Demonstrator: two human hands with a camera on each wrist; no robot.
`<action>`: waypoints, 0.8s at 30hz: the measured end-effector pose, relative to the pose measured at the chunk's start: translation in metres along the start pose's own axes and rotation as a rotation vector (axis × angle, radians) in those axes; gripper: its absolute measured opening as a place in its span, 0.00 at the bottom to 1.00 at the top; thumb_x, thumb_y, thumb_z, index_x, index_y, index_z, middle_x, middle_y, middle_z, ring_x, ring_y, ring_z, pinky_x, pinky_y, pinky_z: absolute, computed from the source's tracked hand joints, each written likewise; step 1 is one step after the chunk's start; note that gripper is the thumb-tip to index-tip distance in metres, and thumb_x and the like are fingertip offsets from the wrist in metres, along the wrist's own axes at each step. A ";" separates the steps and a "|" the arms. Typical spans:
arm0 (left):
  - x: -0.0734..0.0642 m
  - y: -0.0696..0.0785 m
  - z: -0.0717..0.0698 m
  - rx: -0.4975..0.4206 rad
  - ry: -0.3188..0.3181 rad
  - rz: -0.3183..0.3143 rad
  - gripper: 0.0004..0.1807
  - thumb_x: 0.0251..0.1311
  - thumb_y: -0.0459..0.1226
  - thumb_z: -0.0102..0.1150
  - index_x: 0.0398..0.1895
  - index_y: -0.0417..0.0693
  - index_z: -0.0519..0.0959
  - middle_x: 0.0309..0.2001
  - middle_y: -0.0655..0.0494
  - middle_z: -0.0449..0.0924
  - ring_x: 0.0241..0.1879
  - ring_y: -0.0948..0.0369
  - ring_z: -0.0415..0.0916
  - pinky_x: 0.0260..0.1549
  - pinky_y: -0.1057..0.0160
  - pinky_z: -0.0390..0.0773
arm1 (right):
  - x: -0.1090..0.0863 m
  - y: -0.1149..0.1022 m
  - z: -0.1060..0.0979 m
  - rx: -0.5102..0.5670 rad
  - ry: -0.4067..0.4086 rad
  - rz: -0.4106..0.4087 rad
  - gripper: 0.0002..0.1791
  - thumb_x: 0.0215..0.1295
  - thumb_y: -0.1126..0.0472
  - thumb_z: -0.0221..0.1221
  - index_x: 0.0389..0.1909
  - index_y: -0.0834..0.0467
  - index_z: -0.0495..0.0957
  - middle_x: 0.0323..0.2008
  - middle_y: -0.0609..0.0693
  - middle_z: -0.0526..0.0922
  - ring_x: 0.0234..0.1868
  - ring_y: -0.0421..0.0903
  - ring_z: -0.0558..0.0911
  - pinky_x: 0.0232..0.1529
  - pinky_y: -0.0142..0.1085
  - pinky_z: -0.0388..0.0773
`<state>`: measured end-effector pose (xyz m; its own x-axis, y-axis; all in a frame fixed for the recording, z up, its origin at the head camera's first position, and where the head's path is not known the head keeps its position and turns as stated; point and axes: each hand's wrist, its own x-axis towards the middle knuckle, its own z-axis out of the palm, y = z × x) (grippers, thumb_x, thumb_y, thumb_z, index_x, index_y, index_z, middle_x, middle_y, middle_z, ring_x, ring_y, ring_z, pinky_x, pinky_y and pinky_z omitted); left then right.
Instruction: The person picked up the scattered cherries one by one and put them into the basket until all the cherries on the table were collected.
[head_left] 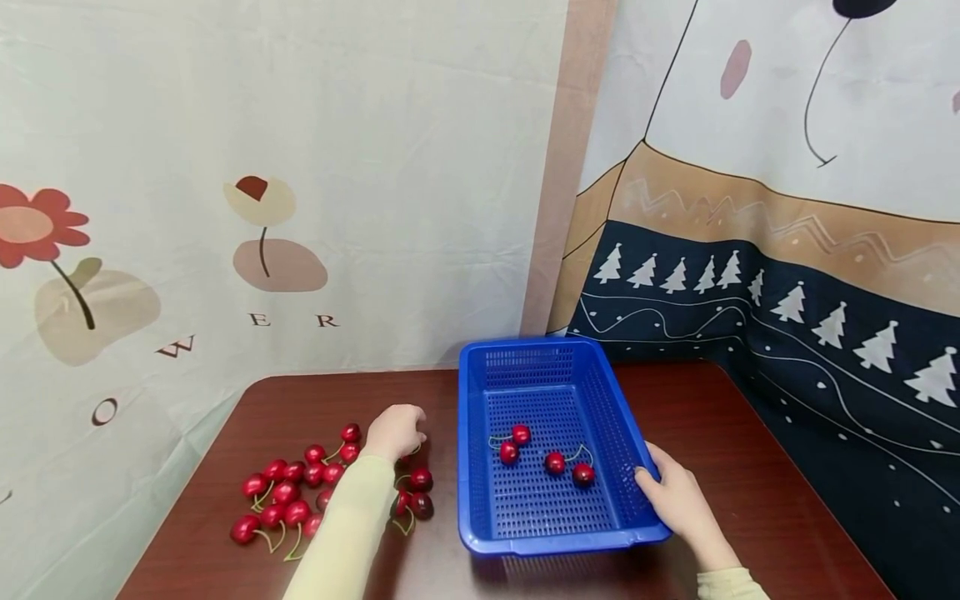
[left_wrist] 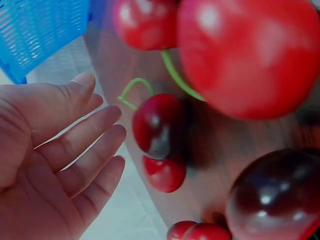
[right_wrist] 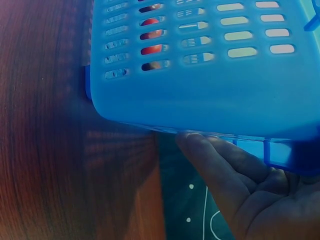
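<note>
Well, my right hand (head_left: pixel 677 497) grips the basket (head_left: pixel 463 450). My left hand (head_left: pixel 393 432) is near the cherries (head_left: pixel 285 492), fingers loose and slightly apart.

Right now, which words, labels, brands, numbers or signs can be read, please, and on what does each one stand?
"O W E R": spaced letters on the pale wall cloth.
Too incomplete to read: a faint mark at that cloth's left edge.
None visible: blue plastic basket, cherries.
</note>
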<state>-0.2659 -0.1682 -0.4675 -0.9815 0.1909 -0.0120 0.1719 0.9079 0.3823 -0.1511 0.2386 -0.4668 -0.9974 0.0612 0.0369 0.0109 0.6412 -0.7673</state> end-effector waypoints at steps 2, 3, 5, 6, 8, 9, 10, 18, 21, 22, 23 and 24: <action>0.001 -0.002 0.002 0.011 -0.008 -0.001 0.11 0.55 0.32 0.69 0.42 0.41 0.85 0.42 0.46 0.84 0.39 0.51 0.79 0.37 0.49 0.81 | 0.000 0.000 0.000 0.005 -0.003 0.004 0.26 0.69 0.66 0.53 0.66 0.69 0.66 0.47 0.68 0.82 0.33 0.51 0.85 0.32 0.45 0.83; 0.001 -0.003 0.002 0.020 -0.011 0.001 0.10 0.54 0.32 0.69 0.40 0.42 0.85 0.40 0.47 0.84 0.36 0.52 0.78 0.35 0.50 0.80 | 0.000 0.000 0.000 0.005 -0.004 0.005 0.26 0.69 0.66 0.53 0.66 0.69 0.66 0.47 0.69 0.82 0.33 0.52 0.85 0.32 0.45 0.83; 0.002 -0.006 0.003 0.038 -0.019 0.005 0.07 0.53 0.32 0.69 0.36 0.44 0.85 0.36 0.50 0.84 0.33 0.54 0.77 0.32 0.52 0.79 | 0.000 0.000 0.000 0.006 -0.005 0.007 0.26 0.69 0.66 0.53 0.66 0.69 0.66 0.47 0.69 0.81 0.33 0.52 0.85 0.31 0.45 0.83; 0.002 -0.007 0.003 0.042 -0.025 0.002 0.06 0.52 0.32 0.69 0.35 0.45 0.85 0.35 0.51 0.84 0.31 0.55 0.76 0.30 0.53 0.79 | 0.000 0.000 0.000 0.006 -0.006 0.007 0.26 0.69 0.65 0.53 0.66 0.69 0.66 0.47 0.69 0.81 0.33 0.51 0.85 0.31 0.45 0.83; 0.003 -0.009 0.004 0.055 -0.034 0.009 0.05 0.51 0.31 0.68 0.33 0.46 0.86 0.32 0.53 0.84 0.29 0.56 0.75 0.27 0.55 0.77 | 0.000 0.000 0.000 0.007 -0.006 0.009 0.26 0.69 0.65 0.53 0.66 0.69 0.66 0.47 0.69 0.81 0.33 0.51 0.85 0.31 0.45 0.83; 0.004 -0.010 0.005 0.062 -0.035 0.014 0.05 0.51 0.31 0.68 0.31 0.46 0.85 0.31 0.54 0.83 0.28 0.56 0.75 0.26 0.55 0.77 | 0.001 0.000 0.000 0.009 -0.006 0.015 0.26 0.69 0.66 0.53 0.67 0.68 0.66 0.48 0.68 0.81 0.33 0.51 0.85 0.31 0.44 0.83; 0.004 -0.011 0.006 0.065 -0.039 0.016 0.05 0.51 0.30 0.67 0.31 0.47 0.85 0.30 0.54 0.83 0.28 0.56 0.74 0.25 0.56 0.77 | 0.001 0.000 0.000 0.012 -0.008 0.016 0.26 0.69 0.65 0.53 0.67 0.68 0.66 0.48 0.68 0.81 0.33 0.51 0.85 0.31 0.44 0.83; 0.005 -0.015 0.009 0.069 -0.040 0.022 0.08 0.52 0.28 0.64 0.33 0.47 0.86 0.33 0.53 0.84 0.30 0.56 0.75 0.27 0.55 0.78 | 0.000 -0.001 0.000 0.008 -0.009 0.010 0.26 0.69 0.65 0.53 0.66 0.69 0.66 0.48 0.69 0.81 0.33 0.51 0.85 0.32 0.44 0.83; 0.004 -0.015 0.009 0.074 -0.029 0.029 0.08 0.51 0.27 0.64 0.33 0.46 0.86 0.34 0.53 0.84 0.30 0.56 0.75 0.27 0.55 0.79 | 0.000 0.000 0.000 0.005 -0.006 0.007 0.26 0.69 0.65 0.53 0.66 0.69 0.66 0.48 0.68 0.81 0.33 0.51 0.85 0.32 0.44 0.83; 0.004 -0.015 0.009 0.073 -0.028 0.029 0.08 0.51 0.27 0.64 0.33 0.46 0.86 0.33 0.53 0.84 0.30 0.56 0.75 0.27 0.55 0.79 | 0.000 0.000 0.000 0.006 -0.006 0.004 0.26 0.69 0.65 0.53 0.66 0.69 0.66 0.47 0.68 0.81 0.33 0.51 0.85 0.32 0.44 0.83; 0.004 -0.014 0.009 0.074 -0.026 0.029 0.08 0.51 0.27 0.64 0.33 0.46 0.86 0.33 0.53 0.84 0.30 0.56 0.75 0.27 0.55 0.79 | 0.000 0.000 0.000 0.007 -0.006 0.001 0.26 0.69 0.66 0.53 0.66 0.70 0.66 0.47 0.68 0.81 0.33 0.51 0.85 0.32 0.45 0.83; 0.003 -0.014 0.009 0.072 -0.026 0.033 0.08 0.50 0.27 0.64 0.33 0.46 0.86 0.33 0.52 0.84 0.29 0.56 0.75 0.27 0.55 0.79 | 0.000 0.000 0.000 0.005 -0.005 -0.003 0.26 0.69 0.66 0.53 0.66 0.70 0.66 0.47 0.69 0.81 0.33 0.51 0.85 0.32 0.45 0.83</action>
<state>-0.2706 -0.1767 -0.4806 -0.9729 0.2297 -0.0249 0.2104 0.9253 0.3156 -0.1515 0.2384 -0.4669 -0.9978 0.0554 0.0361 0.0075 0.6379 -0.7701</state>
